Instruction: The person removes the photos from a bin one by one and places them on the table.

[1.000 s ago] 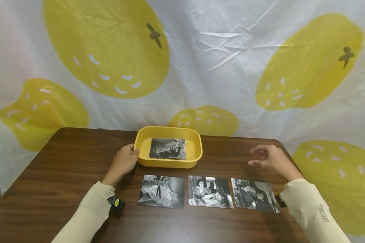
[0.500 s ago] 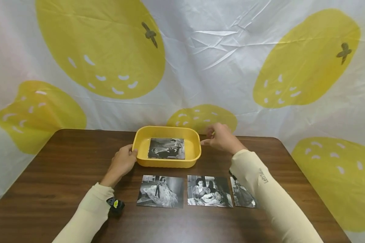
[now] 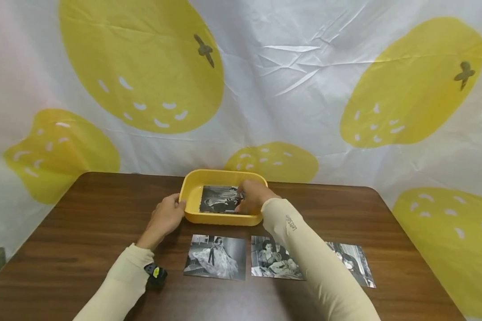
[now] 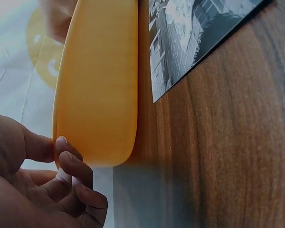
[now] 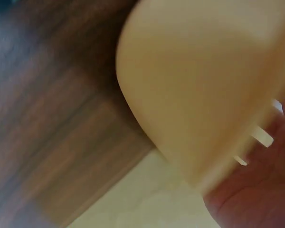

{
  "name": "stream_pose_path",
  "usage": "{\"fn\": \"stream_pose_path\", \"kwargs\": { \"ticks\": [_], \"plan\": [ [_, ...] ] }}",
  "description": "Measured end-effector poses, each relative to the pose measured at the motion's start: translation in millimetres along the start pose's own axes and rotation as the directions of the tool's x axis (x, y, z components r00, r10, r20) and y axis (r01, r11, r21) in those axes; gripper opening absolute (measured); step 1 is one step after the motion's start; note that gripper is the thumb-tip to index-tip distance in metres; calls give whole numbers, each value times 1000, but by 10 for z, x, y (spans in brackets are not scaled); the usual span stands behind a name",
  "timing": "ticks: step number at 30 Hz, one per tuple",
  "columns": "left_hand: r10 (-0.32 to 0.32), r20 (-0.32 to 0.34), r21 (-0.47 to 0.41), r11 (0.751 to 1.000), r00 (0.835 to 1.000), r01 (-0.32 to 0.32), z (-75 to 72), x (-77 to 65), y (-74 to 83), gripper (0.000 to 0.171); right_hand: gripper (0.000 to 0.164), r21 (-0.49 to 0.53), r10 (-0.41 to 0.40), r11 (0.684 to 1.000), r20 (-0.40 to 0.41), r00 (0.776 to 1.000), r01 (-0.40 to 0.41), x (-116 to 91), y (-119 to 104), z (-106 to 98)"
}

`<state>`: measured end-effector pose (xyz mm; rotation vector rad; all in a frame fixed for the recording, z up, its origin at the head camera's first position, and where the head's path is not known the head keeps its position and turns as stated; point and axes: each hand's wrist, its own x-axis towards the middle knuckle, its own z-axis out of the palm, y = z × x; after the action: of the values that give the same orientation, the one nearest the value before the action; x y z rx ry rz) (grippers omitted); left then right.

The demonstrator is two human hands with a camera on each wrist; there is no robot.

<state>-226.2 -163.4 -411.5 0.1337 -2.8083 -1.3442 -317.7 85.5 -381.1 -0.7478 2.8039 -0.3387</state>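
Observation:
A yellow plastic tub [image 3: 221, 219] stands at the back of the table, and a black-and-white photo [image 3: 218, 199] lies inside it. My left hand [image 3: 166, 216] grips the tub's left end, thumb and fingers on either side of the rim, as the left wrist view shows. Over the right wall, my right hand [image 3: 254, 196] reaches into the tub, its thumb and forefinger spread apart over the photo's right end. In the right wrist view, the tub's wall hides most of that hand.
In front of the tub lie three more black-and-white photos in a row: a left one [image 3: 216, 257], a middle one [image 3: 271, 258] and a right one [image 3: 355, 263]. The right sleeve [image 3: 313, 254] covers parts of two. A lemon-print cloth [image 3: 289, 111] hangs behind the table.
My right hand has swung left from the table's right side, past the tub's right end, and down into the tub. The left hand has kept its grip on the rim.

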Motion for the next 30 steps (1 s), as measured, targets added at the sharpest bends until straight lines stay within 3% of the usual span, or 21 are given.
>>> {"fn": "stream_pose_path", "kwargs": {
  "ticks": [5,7,11,15,23,30],
  "plan": [
    [14,-7,-5,1000,1000,-14,4,9,0,43,29,-36,-37,999,26,999,38,15,-39,109],
    [10,-7,-6,1000,1000,-10,2,12,1,43,32,-20,-30,999,10,999,31,24,-50,114],
    [8,-13,1,1000,1000,-8,-3,14,1,43,55,20,15,1000,-37,999,-14,65,-51,103],
    [15,-15,13,1000,1000,-15,-1,7,-4,42,71,-18,45,999,-45,998,-46,122,-26,140],
    [25,-21,25,999,999,-25,9,17,-18,43,63,-35,102,994,-83,991,-105,172,-26,184],
    [18,-23,14,1000,1000,-18,7,9,-14,43,68,-7,126,992,-153,980,-129,177,-32,180]
  ]
}}
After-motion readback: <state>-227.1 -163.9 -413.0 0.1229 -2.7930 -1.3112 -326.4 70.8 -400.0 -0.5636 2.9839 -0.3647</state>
